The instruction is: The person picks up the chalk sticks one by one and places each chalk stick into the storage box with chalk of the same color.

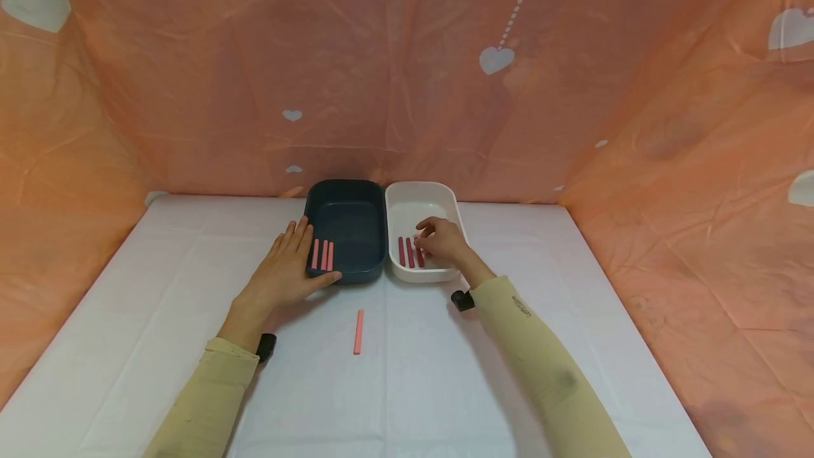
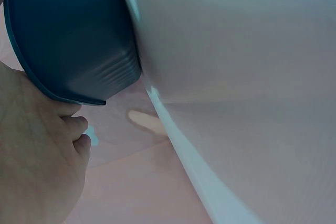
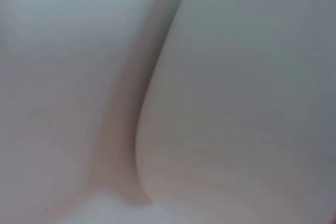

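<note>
My left hand (image 1: 287, 271) rests along the left side of a dark blue tray (image 1: 350, 276), its fingers straight and the thumb at the front rim. In the left wrist view, fingers lie against the tray's outer wall (image 2: 68, 40). Inside it are three short pink sticks (image 1: 325, 256). Beside it stands a white tray (image 1: 425, 276), and my right hand (image 1: 443, 240) reaches into it with curled fingers. Thumb and fingertips pinch the top of a dark red stick (image 1: 420, 256); two like it (image 1: 405, 251) lie to its left. The right wrist view is a pale blur.
A single pink stick (image 1: 359, 331) lies on the white tablecloth (image 1: 305, 401) in front of the trays. Behind them rises an orange curtain (image 1: 343, 90) with white hearts, which also hangs on both sides. Each wrist wears a small black camera (image 1: 266, 348).
</note>
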